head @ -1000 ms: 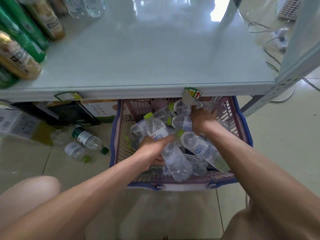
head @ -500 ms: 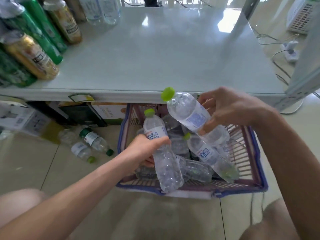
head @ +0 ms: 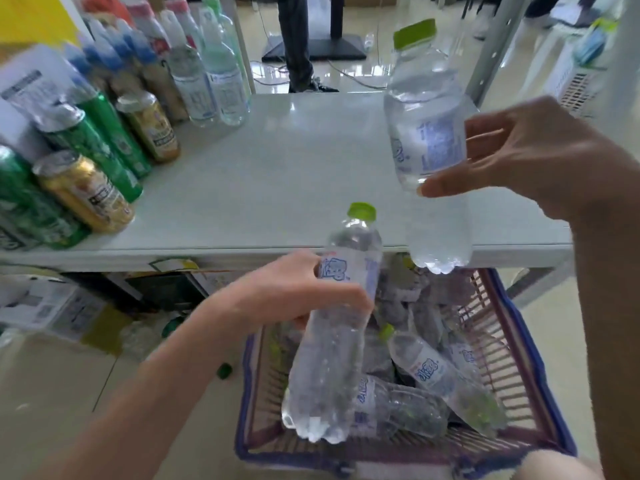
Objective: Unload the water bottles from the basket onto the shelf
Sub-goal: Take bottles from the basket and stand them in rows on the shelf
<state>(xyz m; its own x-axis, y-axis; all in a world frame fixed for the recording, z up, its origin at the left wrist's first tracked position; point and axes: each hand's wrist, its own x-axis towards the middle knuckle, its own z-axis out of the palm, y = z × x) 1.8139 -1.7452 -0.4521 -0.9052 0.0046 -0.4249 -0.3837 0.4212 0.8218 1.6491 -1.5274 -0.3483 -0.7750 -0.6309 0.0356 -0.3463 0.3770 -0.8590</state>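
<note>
L hand wrapped round one water bottle above basket nr shelf front edge, R hand pinching 2nd bottle upright over shelf's front-right corner, more bottles in basket.

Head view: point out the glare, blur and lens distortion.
Head view: window glare on the shelf top; motion blur smears the cans at left and the bottle in the left hand; wide-angle bending tilts those cans outward; the right hand and its bottle stay fairly sharp.
</note>
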